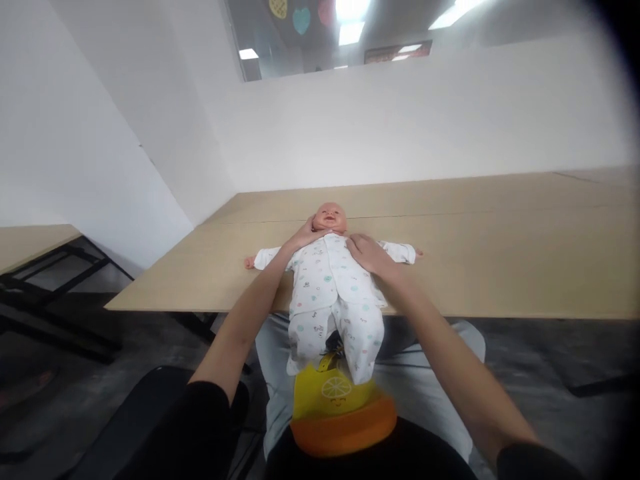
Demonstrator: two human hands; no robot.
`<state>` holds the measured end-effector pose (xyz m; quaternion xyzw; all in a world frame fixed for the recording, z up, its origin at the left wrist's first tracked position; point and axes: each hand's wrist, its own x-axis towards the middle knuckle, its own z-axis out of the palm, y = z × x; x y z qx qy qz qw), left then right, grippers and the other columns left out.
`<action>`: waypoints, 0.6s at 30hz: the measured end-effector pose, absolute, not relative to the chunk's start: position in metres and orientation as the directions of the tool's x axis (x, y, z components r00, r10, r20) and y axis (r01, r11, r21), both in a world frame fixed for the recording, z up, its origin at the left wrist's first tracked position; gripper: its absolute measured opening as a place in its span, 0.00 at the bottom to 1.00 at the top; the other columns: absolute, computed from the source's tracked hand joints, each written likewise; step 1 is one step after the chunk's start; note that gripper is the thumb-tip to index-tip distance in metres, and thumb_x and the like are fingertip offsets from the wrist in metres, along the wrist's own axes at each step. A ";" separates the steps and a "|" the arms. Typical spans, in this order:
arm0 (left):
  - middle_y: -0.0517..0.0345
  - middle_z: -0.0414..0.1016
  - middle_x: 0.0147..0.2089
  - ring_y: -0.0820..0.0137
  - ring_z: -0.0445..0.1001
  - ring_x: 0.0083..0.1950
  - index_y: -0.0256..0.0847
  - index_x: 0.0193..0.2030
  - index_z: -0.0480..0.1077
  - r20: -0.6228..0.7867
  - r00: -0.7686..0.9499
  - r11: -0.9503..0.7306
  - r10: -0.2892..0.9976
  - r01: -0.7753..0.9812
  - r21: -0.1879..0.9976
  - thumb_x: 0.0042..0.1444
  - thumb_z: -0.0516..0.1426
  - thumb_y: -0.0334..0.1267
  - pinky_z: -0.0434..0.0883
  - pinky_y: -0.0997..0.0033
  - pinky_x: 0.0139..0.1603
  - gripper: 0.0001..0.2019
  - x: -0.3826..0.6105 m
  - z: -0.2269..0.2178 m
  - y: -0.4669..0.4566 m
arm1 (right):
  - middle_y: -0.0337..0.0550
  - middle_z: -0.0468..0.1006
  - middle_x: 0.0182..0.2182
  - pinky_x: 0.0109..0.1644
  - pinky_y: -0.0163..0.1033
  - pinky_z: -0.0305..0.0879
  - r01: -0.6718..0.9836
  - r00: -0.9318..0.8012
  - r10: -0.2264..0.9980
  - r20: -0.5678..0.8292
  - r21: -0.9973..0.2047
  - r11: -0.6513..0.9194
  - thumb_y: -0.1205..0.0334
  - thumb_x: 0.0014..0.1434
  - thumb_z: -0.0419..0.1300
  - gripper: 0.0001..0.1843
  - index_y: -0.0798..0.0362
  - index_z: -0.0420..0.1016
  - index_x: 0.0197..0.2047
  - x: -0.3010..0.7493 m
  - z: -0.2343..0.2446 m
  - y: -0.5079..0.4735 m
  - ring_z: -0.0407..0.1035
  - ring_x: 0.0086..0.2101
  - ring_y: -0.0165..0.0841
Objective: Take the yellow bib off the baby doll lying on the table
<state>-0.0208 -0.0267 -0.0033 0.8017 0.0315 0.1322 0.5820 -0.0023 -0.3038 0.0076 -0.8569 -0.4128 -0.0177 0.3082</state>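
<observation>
A baby doll (327, 280) in a white patterned sleepsuit lies on its back on the light wooden table (500, 253), head away from me, legs hanging over the near edge. My left hand (303, 235) rests at the doll's neck and shoulder beside its head. My right hand (367, 255) lies flat on the doll's chest and other shoulder. A yellow and orange bib (340, 407) sits on my lap below the doll's feet.
White partition walls stand behind the table. A second table (30, 243) with a black frame is at the left. A black chair part (145, 413) shows at the lower left. The floor is dark grey.
</observation>
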 end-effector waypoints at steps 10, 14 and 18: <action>0.36 0.76 0.78 0.43 0.75 0.79 0.41 0.77 0.72 0.233 0.955 -0.295 0.181 -0.173 0.940 0.44 0.81 0.55 0.71 0.47 0.81 0.54 -0.027 0.004 -0.040 | 0.48 0.87 0.39 0.67 0.56 0.74 0.560 0.636 0.668 0.385 -0.827 -0.056 0.44 0.82 0.54 0.24 0.45 0.82 0.40 -0.173 -0.055 -0.437 0.82 0.47 0.48; 0.34 0.78 0.75 0.42 0.76 0.78 0.40 0.78 0.71 0.202 0.959 -0.301 0.198 -0.137 0.944 0.42 0.82 0.57 0.72 0.46 0.80 0.57 -0.024 0.004 -0.038 | 0.55 0.88 0.50 0.65 0.56 0.76 0.416 0.669 0.743 0.030 -0.844 -0.340 0.43 0.79 0.53 0.23 0.49 0.83 0.50 -0.186 -0.130 -0.442 0.81 0.53 0.51; 0.40 0.76 0.78 0.44 0.73 0.80 0.46 0.80 0.70 0.190 0.965 -0.339 0.180 -0.120 0.933 0.45 0.81 0.58 0.72 0.50 0.81 0.56 -0.025 0.006 -0.035 | 0.61 0.83 0.66 0.76 0.59 0.70 0.402 0.533 0.817 -0.221 -0.784 -0.474 0.44 0.76 0.55 0.29 0.53 0.81 0.68 -0.171 -0.171 -0.428 0.76 0.67 0.56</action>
